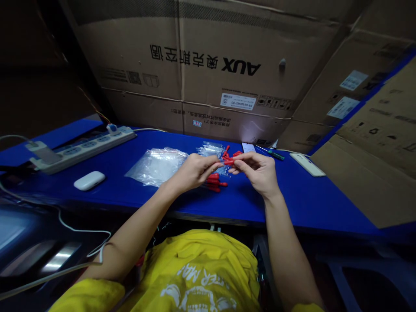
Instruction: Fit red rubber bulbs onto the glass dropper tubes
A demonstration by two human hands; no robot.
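Observation:
Above the blue table, my left hand [198, 170] is closed in a pinch on the end of a thin clear tube, which is mostly hidden by the fingers. Opposite it, my right hand [259, 172] pinches a red rubber bulb [229, 163] between thumb and fingers. Tube and bulb meet end to end between the two hands. Behind them lie a pile of thin clear tubes [208, 149] and several loose red bulbs [226, 150]. Under the hands are several red-bulbed droppers [214, 188], partly covered by my left hand. Clear plastic bags [157, 165] lie left of the pile.
A white power strip [87, 147] with plugs and a white rounded case [89, 180] are at the left. A green-handled screwdriver [275, 154] and a long white device [307, 164] lie at the right. Large cardboard [201, 82] walls in the table's back; more cardboard [354, 186] stands right.

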